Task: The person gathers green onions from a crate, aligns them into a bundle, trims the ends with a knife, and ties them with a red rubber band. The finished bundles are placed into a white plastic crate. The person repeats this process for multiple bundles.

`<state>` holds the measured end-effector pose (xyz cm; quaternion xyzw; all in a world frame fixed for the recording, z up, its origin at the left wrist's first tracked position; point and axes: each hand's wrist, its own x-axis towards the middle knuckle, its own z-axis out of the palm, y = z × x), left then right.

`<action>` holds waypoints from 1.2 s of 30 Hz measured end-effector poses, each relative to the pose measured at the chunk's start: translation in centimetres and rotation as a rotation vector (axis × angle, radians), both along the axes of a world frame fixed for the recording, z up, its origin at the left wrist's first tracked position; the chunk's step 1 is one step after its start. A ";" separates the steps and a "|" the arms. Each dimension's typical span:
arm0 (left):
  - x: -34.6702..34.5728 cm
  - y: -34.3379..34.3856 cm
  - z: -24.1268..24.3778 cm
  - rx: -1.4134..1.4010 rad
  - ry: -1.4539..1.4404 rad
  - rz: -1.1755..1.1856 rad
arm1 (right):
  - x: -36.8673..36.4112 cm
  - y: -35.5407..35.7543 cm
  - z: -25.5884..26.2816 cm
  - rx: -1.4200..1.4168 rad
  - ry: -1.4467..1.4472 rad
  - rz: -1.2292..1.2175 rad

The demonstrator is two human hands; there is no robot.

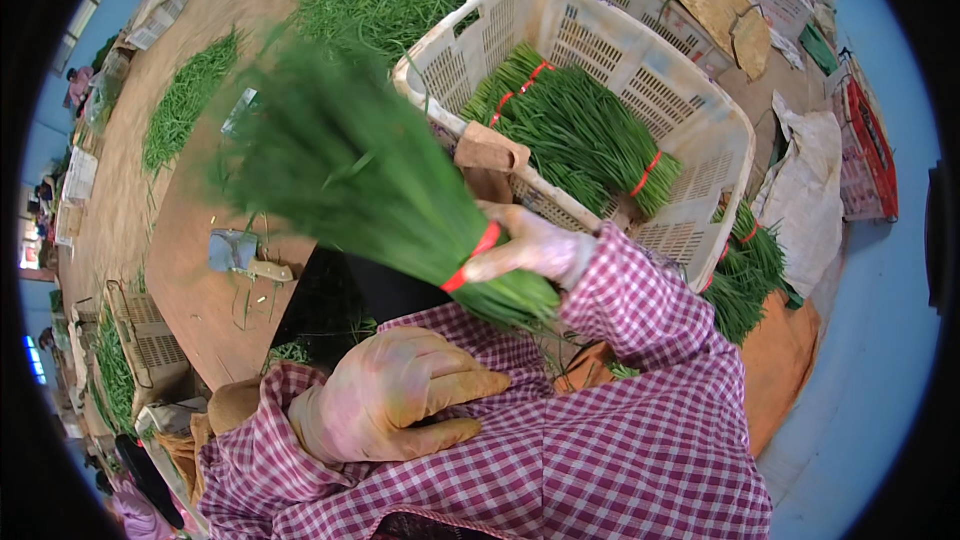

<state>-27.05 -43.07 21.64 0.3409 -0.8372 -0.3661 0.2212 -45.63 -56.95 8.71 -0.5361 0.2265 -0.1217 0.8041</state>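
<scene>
My right hand, in a stained pale glove, grips a large bunch of chives near its red band, at the cut-stalk end. The leaves fan out to the upper left, blurred. In front of my checked shirt, my left hand wears a similar glove and holds nothing; its fingers are bent and partly apart. Banded chives lie inside a white slotted plastic crate just beyond my right hand. A cleaver with a pale handle rests on the brown board at the left.
Loose chives lie on the floor behind the board, with another pile farther left. More banded bunches sit right of the crate, near a white sack. A smaller crate stands at lower left. People are in the distance.
</scene>
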 end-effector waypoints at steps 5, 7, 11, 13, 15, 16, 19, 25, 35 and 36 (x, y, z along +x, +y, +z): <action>1.1 -4.1 -2.0 0.173 0.063 -0.038 | -5.6 -5.0 3.8 0.368 -0.218 -0.244; 0.6 -7.2 -3.4 0.175 0.063 -0.011 | -7.5 -7.9 4.8 0.434 -0.146 -0.448; 0.1 -15.9 -7.1 0.093 -0.029 -0.003 | -14.4 -16.0 0.5 0.272 -0.107 -0.693; 0.8 -20.1 -9.0 -0.044 -0.212 0.022 | -14.9 -16.7 -0.4 0.265 0.026 -0.735; 0.6 -23.3 -10.9 -0.134 -0.439 0.113 | -17.4 -19.2 -5.8 0.041 0.218 -0.764; 1.0 -24.8 -12.1 -0.179 -0.535 0.072 | -17.4 -19.7 -7.3 -0.008 0.350 -0.771; 2.5 -27.0 -16.1 -0.253 -0.680 -0.043 | -19.1 -19.1 -13.4 -0.090 0.384 -0.697; 0.7 -27.6 -17.6 -0.112 -0.683 0.076 | -20.8 -14.9 -18.5 -0.084 0.696 -0.430; 0.2 -26.4 -17.0 -0.118 -0.692 0.092 | -24.5 -12.8 -22.2 -0.518 1.547 -0.006; 0.1 -26.4 -16.8 -0.135 -0.695 0.100 | -24.3 -12.8 -22.7 -0.535 1.577 -0.001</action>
